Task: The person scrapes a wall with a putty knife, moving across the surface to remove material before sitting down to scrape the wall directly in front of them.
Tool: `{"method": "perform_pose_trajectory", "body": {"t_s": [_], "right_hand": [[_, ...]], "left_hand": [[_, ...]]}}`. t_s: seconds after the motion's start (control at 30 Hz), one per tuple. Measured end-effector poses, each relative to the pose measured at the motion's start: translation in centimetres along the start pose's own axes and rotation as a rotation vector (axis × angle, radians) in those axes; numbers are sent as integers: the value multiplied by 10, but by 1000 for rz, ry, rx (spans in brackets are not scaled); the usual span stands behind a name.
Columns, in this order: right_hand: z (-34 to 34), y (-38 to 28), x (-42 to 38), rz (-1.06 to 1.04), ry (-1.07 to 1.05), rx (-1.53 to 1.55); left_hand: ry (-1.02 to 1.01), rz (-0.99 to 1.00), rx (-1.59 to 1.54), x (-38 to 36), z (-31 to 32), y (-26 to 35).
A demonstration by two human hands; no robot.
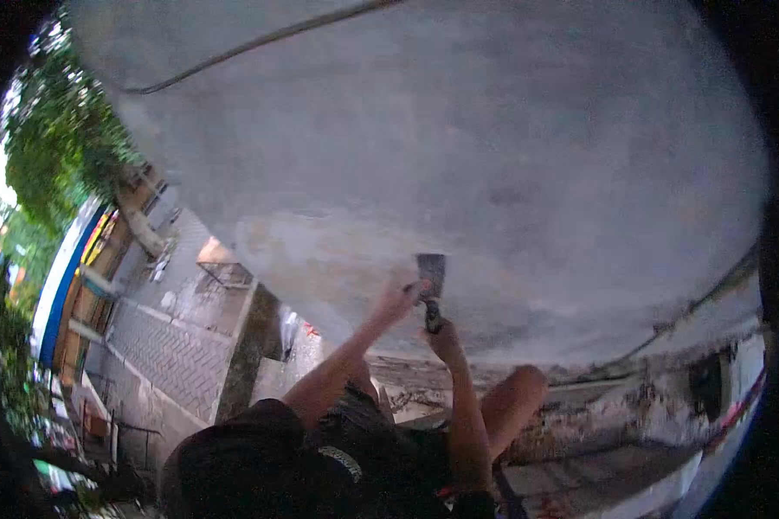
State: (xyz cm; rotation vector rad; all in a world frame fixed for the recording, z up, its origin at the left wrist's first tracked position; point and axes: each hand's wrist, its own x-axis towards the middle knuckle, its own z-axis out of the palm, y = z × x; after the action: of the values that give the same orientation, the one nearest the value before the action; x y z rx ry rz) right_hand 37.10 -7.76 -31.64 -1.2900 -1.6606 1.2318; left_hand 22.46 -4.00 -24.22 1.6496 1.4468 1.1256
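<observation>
The scraper [430,275] lay with its flat blade pressed against the grey wall [493,156], just below the middle of the frame, apparently so the blade edge could bear flush on the plaster. Its dark handle ran down into the right hand [440,333], which was clenched around it from below. The left hand [400,298] sat just beside the blade on its left, fingers touching the blade's upper part, seemingly to add pressure. Both bare forearms reached up from the lower centre, above a bent knee [518,394]. A thin cable [260,41] crossed the wall at upper left. A paved yard [173,355] showed at left.
</observation>
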Motion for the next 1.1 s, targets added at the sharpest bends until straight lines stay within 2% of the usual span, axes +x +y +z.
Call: {"method": "perform_pose_trajectory", "body": {"t_s": [0.07, 0.17, 0.27, 0.33, 0.4, 0.47, 0.53, 0.63, 0.77, 0.87, 0.97, 1.07, 1.1], "right_hand": [[-8, -28, -8, 23, -5, -3], [-13, -51, -17, -82, 86, 138], [12, 26, 6, -114, 239, -23], [13, 23, 7, -105, 178, 73], [2, -11, -7, 7, 144, 97], [3, -11, -9, 26, 114, 154], [2, -7, -7, 81, 45, 136], [4, -15, -13, 104, 105, 54], [9, -29, -21, 137, 184, 281], [16, -17, -17, 144, 276, 300], [26, -19, -38, 178, 328, 277], [15, -58, -58, 237, 306, 204], [15, -58, -65, 255, 297, 207]], "left_hand": [[8, -18, 123, -9, -8, 39], [-21, -45, -127, -5, -16, 53], [-128, -38, -41, 0, -8, 29], [-109, -12, -33, -11, -1, 43], [-93, 25, -89, -11, 6, 38], [-70, 63, -205, -4, 12, 16], [-69, -4, -219, -7, 16, 17], [-46, -34, -205, -12, 9, 32], [-40, -24, -308, -8, 5, 32], [-31, 62, -109, -5, 6, 19], [-112, -7, -94, -16, -9, 44], [-98, -71, -404, -21, 9, 23], [-141, -81, -366, -25, 4, 33]]}}
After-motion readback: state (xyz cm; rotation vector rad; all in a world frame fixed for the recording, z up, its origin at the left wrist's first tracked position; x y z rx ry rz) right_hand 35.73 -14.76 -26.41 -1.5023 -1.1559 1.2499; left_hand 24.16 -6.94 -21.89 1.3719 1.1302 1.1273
